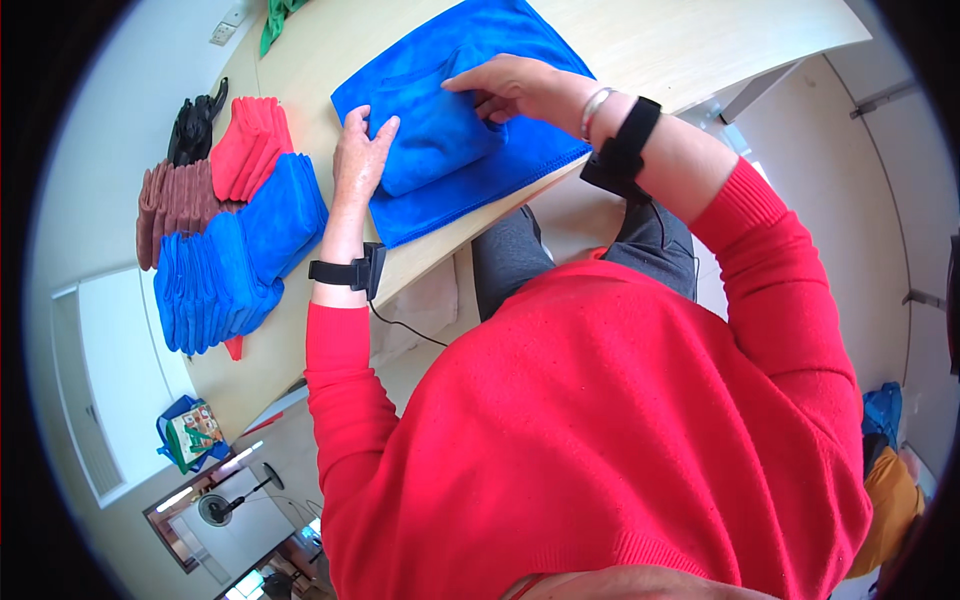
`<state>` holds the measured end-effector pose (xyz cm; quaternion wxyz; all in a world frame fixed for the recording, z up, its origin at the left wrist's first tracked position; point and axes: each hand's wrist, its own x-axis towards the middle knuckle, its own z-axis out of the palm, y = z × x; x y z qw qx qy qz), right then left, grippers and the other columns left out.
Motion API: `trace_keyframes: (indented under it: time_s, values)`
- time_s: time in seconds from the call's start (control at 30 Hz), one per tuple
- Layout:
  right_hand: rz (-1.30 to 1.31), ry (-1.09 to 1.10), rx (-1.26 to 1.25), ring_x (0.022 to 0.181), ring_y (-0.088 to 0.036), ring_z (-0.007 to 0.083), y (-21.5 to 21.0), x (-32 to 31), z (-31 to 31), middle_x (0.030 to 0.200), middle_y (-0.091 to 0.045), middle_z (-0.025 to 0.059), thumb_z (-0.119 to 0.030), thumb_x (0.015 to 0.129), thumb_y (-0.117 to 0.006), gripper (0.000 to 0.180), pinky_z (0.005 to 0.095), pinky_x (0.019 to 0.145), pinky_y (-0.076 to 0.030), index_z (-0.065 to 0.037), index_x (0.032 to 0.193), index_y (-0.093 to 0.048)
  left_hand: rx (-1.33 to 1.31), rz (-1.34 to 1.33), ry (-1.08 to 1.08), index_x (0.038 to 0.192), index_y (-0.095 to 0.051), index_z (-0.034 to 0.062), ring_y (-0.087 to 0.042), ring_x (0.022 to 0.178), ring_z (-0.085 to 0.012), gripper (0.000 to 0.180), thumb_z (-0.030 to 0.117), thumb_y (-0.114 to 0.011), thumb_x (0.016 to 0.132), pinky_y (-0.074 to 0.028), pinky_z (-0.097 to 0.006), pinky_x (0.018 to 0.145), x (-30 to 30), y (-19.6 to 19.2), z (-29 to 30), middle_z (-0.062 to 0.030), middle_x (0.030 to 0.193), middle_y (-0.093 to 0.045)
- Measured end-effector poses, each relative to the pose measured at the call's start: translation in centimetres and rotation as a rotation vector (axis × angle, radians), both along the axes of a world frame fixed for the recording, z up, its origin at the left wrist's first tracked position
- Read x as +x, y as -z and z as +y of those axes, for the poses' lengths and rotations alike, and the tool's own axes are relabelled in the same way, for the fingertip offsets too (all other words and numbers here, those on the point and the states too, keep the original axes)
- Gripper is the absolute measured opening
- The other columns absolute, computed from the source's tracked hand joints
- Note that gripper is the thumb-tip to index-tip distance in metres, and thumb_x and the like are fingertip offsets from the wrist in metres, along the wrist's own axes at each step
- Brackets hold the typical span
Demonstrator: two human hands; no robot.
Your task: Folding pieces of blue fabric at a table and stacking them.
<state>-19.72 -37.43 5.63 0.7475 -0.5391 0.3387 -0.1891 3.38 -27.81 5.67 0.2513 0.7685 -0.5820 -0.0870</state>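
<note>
A blue towel [440, 145], folded into a thick bundle, lies on a flat spread of blue cloth [535, 160] at the table's near edge. My left hand [361, 155] is at the bundle's left side, thumb and forefinger apart. From the right, my right hand [512, 88] reaches over the bundle's far part. Its forefinger is stretched out along the cloth, and the other fingers are bent and partly hidden below it. Both hands touch the blue cloth.
Left on the pale table [690, 45] stand folded stacks of blue towels [225, 280], brown towels [180, 205] and red towels [252, 148]. Behind them lies a black item [195, 125]; a green cloth [277, 22] is at the far edge. A cable runs from my left wrist strap [345, 272].
</note>
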Motion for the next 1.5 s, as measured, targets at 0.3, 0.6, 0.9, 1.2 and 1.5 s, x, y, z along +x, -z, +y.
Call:
trace_keyframes:
  time_s: [0.3, 0.6, 0.9, 1.2, 1.5]
  values:
    - [0.268, 0.151, -0.435, 0.074, -0.067, 0.0244, -0.2, 1.3, -1.0, 0.097, -0.066, 0.0182, -0.027, 0.081, -0.064, 0.033, 0.0356, 0.066, -0.055, 0.001, 0.098, -0.066, -0.236, -0.648, 0.341, 0.124, -0.049, 0.0015, -0.053, 0.110, -0.0340, 0.049, 0.034, -0.056, 0.089, -0.041, -0.039, 0.094, -6.6, -0.8, 3.8, -0.0216, 0.117, -0.056]
    - [0.599, 0.222, -0.978, 0.093, -0.062, 0.0269, -1.2, 0.4, 0.5, 0.106, -0.059, 0.0176, -0.028, 0.085, -0.063, 0.036, 0.0360, 0.074, -0.053, 0.001, 0.105, -0.057, -0.400, -0.469, 0.476, 0.099, -0.062, 0.0067, -0.056, 0.100, -0.0298, 0.023, 0.021, -0.063, 0.081, -0.044, -0.038, 0.087, -0.6, -2.2, -4.2, -0.0113, 0.101, -0.063]
    - [0.440, -0.362, -1.818, 0.133, -0.032, 0.0261, -0.7, 1.8, 5.3, 0.142, -0.037, 0.0061, -0.048, 0.091, -0.046, 0.055, 0.0426, 0.109, -0.026, -0.015, 0.134, -0.042, 0.140, -0.084, 0.417, 0.087, -0.057, 0.0073, -0.053, 0.068, -0.0169, 0.014, 0.019, -0.064, 0.082, -0.044, -0.029, 0.063, 0.2, -2.2, -8.3, -0.0072, 0.072, -0.055]
    - [0.482, -0.424, -1.736, 0.137, -0.024, 0.0258, 1.1, 1.2, 5.3, 0.147, -0.030, 0.0035, -0.055, 0.091, -0.037, 0.059, 0.0455, 0.112, -0.019, -0.024, 0.141, -0.032, 0.044, -0.192, 0.419, 0.085, -0.054, 0.0073, -0.054, 0.066, -0.0206, 0.013, 0.018, -0.060, 0.084, -0.044, -0.032, 0.060, 0.8, -0.8, -9.4, -0.0087, 0.071, -0.055]
    - [0.621, -0.561, -1.609, 0.136, -0.026, 0.0260, -2.4, 3.8, 1.1, 0.144, -0.034, 0.0070, -0.052, 0.093, -0.038, 0.057, 0.0453, 0.111, -0.021, -0.019, 0.139, -0.036, -0.361, -0.326, 0.291, 0.098, -0.058, 0.0053, -0.060, 0.087, -0.0322, 0.024, 0.028, -0.052, 0.090, -0.048, -0.038, 0.074, -0.8, -1.5, -4.2, -0.0132, 0.093, -0.061]
